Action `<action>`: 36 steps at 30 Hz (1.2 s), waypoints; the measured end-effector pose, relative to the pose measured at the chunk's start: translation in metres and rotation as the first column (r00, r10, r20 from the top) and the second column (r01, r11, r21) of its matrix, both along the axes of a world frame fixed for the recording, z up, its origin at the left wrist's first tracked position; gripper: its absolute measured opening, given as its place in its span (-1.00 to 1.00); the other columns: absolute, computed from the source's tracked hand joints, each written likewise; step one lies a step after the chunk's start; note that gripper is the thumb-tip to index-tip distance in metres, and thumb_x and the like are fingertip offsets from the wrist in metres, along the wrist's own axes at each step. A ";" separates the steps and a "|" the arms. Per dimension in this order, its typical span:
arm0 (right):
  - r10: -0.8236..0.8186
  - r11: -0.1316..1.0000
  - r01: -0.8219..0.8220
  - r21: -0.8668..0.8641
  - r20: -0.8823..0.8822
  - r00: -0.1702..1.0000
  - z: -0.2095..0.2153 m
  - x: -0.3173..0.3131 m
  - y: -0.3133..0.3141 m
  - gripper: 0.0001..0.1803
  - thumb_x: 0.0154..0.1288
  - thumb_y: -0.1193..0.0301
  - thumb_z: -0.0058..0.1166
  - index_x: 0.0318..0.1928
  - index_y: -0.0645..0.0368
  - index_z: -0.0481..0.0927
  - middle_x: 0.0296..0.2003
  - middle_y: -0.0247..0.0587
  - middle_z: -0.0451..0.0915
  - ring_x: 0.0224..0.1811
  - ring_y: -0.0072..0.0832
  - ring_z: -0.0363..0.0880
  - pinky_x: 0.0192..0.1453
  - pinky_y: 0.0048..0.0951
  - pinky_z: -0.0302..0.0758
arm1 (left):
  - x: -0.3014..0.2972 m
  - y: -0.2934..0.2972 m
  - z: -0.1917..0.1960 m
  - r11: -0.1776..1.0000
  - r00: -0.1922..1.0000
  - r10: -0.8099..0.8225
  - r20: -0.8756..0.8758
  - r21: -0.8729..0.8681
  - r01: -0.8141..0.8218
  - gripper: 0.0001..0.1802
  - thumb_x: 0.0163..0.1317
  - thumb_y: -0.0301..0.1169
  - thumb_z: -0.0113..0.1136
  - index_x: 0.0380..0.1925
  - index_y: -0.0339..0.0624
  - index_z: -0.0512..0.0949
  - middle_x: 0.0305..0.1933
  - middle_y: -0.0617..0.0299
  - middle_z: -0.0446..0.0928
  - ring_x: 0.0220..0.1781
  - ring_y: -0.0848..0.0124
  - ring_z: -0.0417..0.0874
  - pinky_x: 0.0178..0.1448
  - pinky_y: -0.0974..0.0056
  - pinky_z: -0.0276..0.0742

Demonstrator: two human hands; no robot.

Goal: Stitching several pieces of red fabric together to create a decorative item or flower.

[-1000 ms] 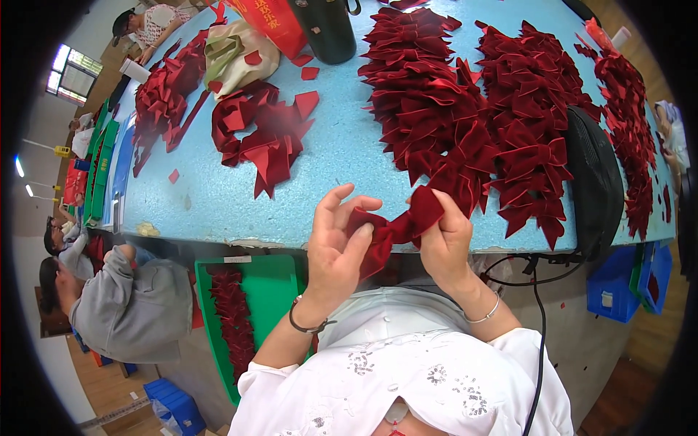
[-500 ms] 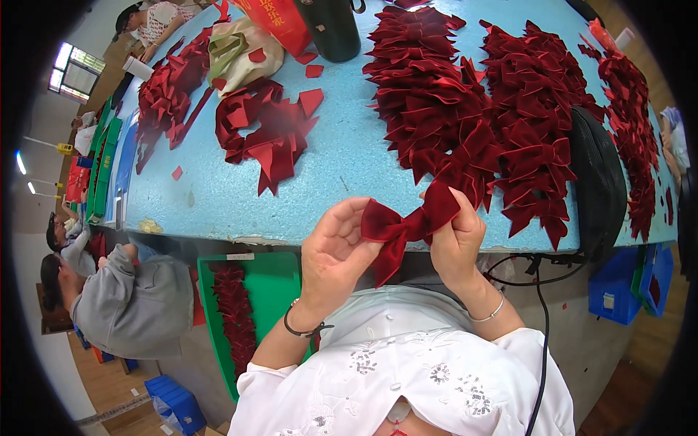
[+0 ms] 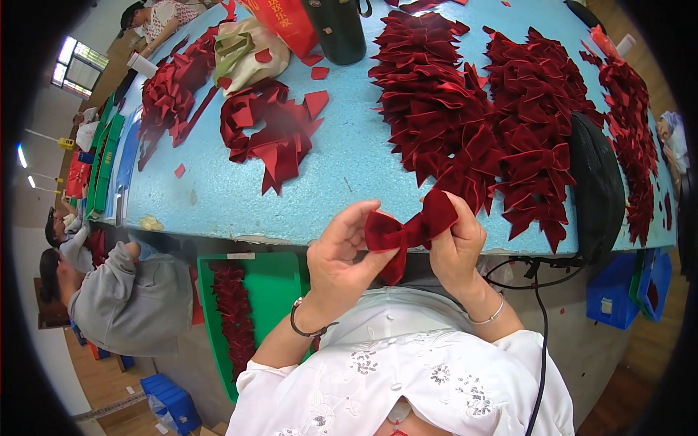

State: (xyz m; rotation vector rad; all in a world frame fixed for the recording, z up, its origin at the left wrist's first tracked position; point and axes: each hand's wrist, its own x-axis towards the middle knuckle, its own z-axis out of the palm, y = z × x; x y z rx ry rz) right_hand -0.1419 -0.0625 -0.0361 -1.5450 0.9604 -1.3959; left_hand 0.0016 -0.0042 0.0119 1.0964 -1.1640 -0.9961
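Between my two hands a dark red velvet bow (image 3: 416, 231) is held up in front of the table's near edge. My left hand (image 3: 342, 251) grips its left side, with the thumb by the centre knot and the fingers behind the loop. The bow's right loop is pinched by my right hand (image 3: 458, 243), thumb in front. A tail hangs down between the hands. Just beyond lie rows of finished velvet bows (image 3: 436, 102), and a second row of bows (image 3: 534, 145) stands beside them to the right.
Loose red ribbon pieces (image 3: 273, 138) lie at the table's left, near a cloth bag (image 3: 251, 54), a red bag (image 3: 285, 25) and a dark bottle (image 3: 336, 33). A black bag (image 3: 600, 182) sits right. Below the edge, a green bin (image 3: 280, 283) holds bows. Other people work at the left.
My left thumb has shifted right, toward the bow's knot. The bow has tilted a little, so less of its hanging tail shows.
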 end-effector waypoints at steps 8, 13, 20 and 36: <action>-0.044 0.960 0.012 -0.281 -0.108 0.993 0.002 0.001 0.001 -0.81 0.28 0.53 -0.04 -0.12 0.35 0.47 -0.44 -0.23 0.60 -0.54 -0.64 0.48 -0.47 -0.63 0.43 | 0.001 -0.002 -0.011 0.995 0.987 0.098 -0.125 -0.008 -0.099 -0.69 0.24 -0.60 0.02 -0.01 -0.41 0.37 -0.12 0.04 0.53 -0.12 0.45 0.56 0.01 0.39 0.50; -0.022 0.929 -0.016 -0.371 -0.097 0.995 0.003 0.002 0.003 -0.79 0.23 0.61 -0.07 -0.10 0.36 0.46 -0.41 -0.20 0.59 -0.51 -0.63 0.49 -0.45 -0.61 0.43 | 0.000 -0.007 -0.009 0.985 0.964 0.135 -0.229 0.137 -0.105 -0.74 0.28 -0.49 0.03 -0.06 -0.39 0.39 -0.16 0.09 0.54 -0.23 0.52 0.53 -0.13 0.47 0.48; 0.037 0.957 -0.061 -0.285 -0.088 0.995 0.003 0.002 0.002 -0.80 0.23 0.62 -0.09 -0.13 0.36 0.48 -0.46 -0.29 0.54 -0.53 -0.68 0.45 -0.47 -0.64 0.40 | -0.003 -0.003 -0.026 0.992 0.978 0.120 -0.172 0.047 -0.113 -0.74 0.29 -0.42 0.06 -0.09 -0.35 0.40 -0.26 0.19 0.51 -0.33 0.58 0.47 -0.24 0.51 0.39; 0.048 0.999 -0.048 0.009 0.061 0.997 0.005 0.015 0.005 -0.83 0.34 0.46 -0.05 -0.17 0.30 0.52 -0.53 -0.43 0.50 -0.57 -0.79 0.38 -0.56 -0.72 0.32 | 0.001 -0.006 -0.033 0.982 0.990 0.043 -0.138 -0.176 -0.067 -0.76 0.17 -0.66 0.08 -0.14 -0.33 0.39 -0.23 0.13 0.47 -0.32 0.54 0.48 -0.24 0.50 0.42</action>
